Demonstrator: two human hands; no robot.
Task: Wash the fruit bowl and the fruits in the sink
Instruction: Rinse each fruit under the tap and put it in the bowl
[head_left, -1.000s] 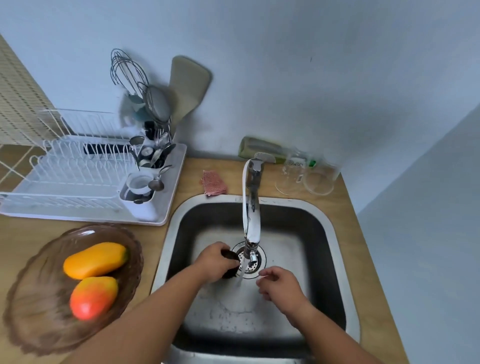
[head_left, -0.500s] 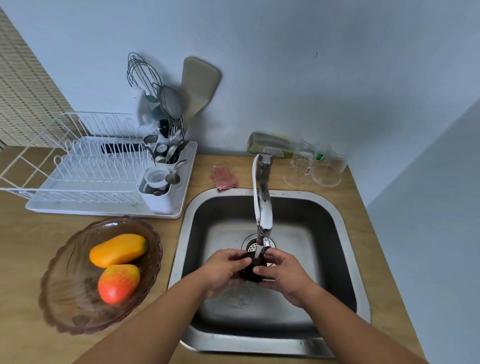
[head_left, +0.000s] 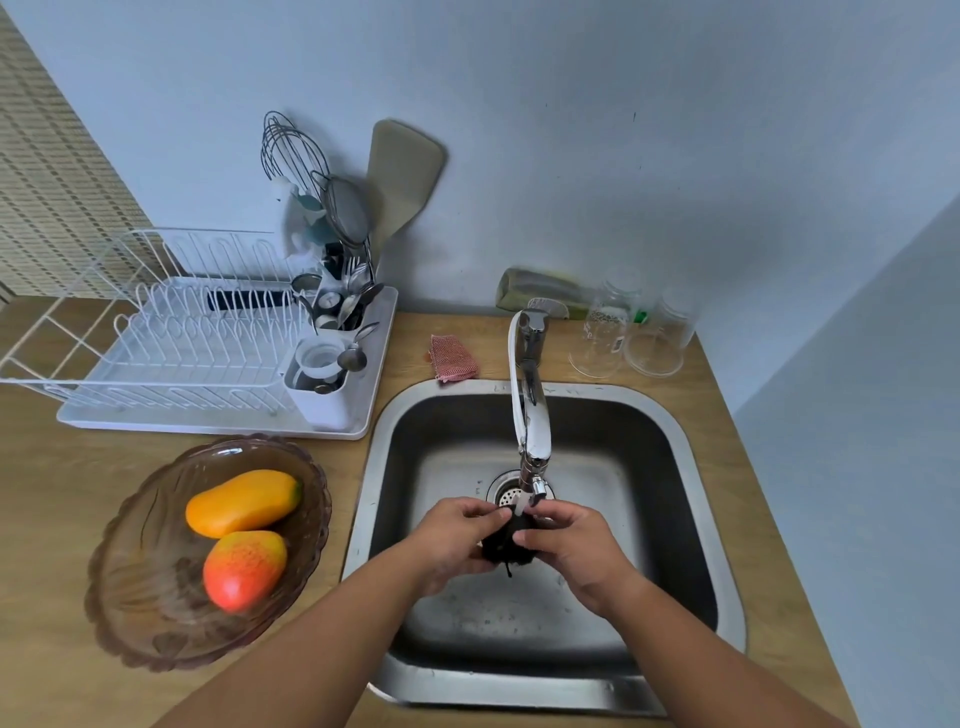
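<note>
Over the steel sink (head_left: 696, 467), my left hand (head_left: 451, 540) and my right hand (head_left: 574, 545) together grip a small dark round fruit (head_left: 505, 540) right under the chrome tap (head_left: 531, 415). Water runs from the spout onto the fruit. Most of the fruit is hidden by my fingers. On the counter to the left stands a brown glass fruit bowl (head_left: 156, 618). Inside it lie a yellow-orange mango (head_left: 243, 502) and a red-orange mango (head_left: 244, 569).
A white dish rack (head_left: 171, 338) with a utensil caddy stands behind the bowl. A pink scrub cloth (head_left: 453, 357) lies by the sink's back rim. Two upturned glasses (head_left: 628, 338) and a lying bottle (head_left: 540, 296) sit at the back right, against the wall.
My right hand has come in from the right and closed on the dark fruit that my left hand held alone. Both hands now hold it directly under the running water.
</note>
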